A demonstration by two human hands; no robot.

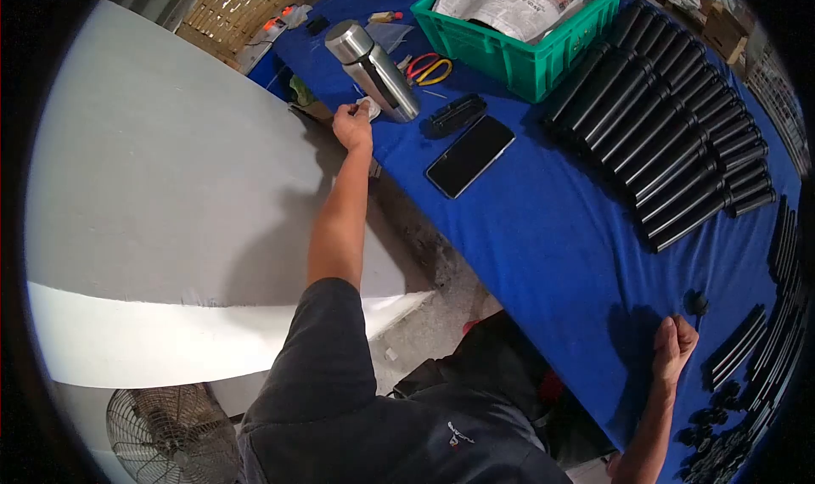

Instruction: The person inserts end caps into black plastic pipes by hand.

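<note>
At the left edge of the blue-covered table, my left hand (352, 126) is closed on a crumpled white tissue (369, 107), beside a steel flask (373, 72). My right hand (676, 341) rests low over the cloth at the right with its fingers curled; what they hold, if anything, is hidden. Just beyond it lies a small round black part (696, 303). A black phone (470, 156) and a black case (456, 115) lie near the flask.
Many black tubes (654, 119) lie in rows at the right, with thin black rods (737, 346) nearer. A green crate (543, 59) holds newspaper. Scissors (430, 69) lie behind the flask. A fan (170, 433) stands below the white wall (170, 161).
</note>
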